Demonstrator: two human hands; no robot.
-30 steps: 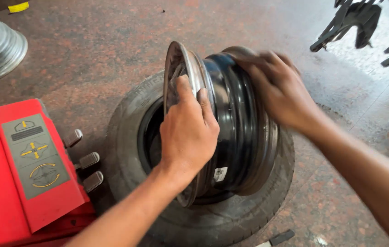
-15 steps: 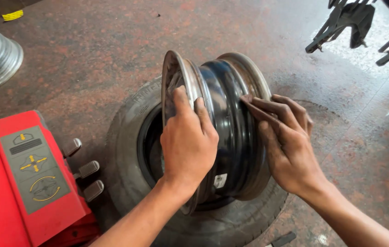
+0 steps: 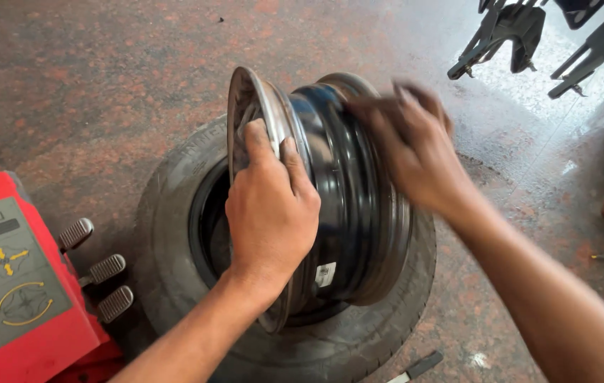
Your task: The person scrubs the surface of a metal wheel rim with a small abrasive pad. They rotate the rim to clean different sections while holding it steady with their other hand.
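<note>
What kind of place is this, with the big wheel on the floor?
Most likely a tyre repair workshop. A black steel wheel rim stands on edge on a black rubber tyre lying flat on the stone floor, and a red machine with foot pedals, probably a tyre changer, stands beside it.

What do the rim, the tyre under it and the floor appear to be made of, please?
Rim: looks like steel, painted glossy black on the barrel, with a bare silvery flange; it reflects light. Tyre: black rubber, matt, with raised lettering on its sidewall. Floor: probably polished stone or terrazzo, speckled reddish-brown with a slight sheen.
</note>
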